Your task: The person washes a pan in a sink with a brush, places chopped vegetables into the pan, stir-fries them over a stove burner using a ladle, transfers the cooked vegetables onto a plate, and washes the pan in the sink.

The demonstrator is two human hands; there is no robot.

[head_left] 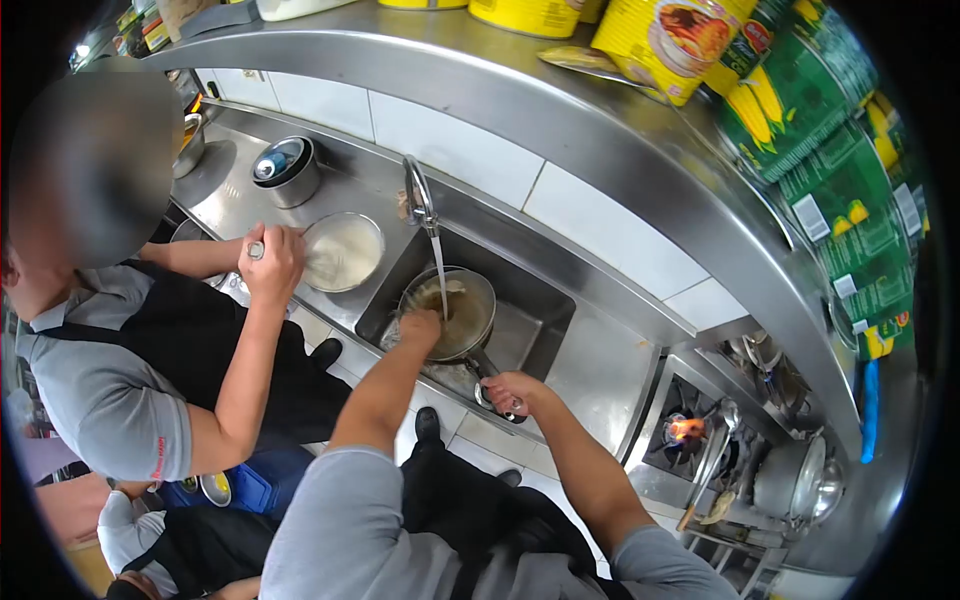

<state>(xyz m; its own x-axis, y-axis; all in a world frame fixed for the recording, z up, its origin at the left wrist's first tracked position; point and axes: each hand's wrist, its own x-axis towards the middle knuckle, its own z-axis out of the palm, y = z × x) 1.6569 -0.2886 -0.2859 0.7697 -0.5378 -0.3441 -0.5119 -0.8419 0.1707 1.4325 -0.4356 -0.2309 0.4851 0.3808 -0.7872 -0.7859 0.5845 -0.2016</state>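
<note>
A frying pan (482,290) rests in the metal sink (540,318), with cloudy brownish water in it. From the faucet (420,200) a stream of water runs down into the pan. My right hand (510,392) is wrapped round the pan's dark handle (485,362) at the sink's front edge. Inside the pan, near its left rim, my left hand (420,328) is closed, fingers down toward the water. Whatever it holds, if anything, is hidden.
At my left a co-worker's hand (272,262) works over a bowl of whitish mixture (345,252). Behind it stand stacked metal pots (290,175). A lit gas burner (680,430) is at right, beside a ladle (728,415) and a large pot (785,480). Cans (680,45) line the overhead shelf (480,75).
</note>
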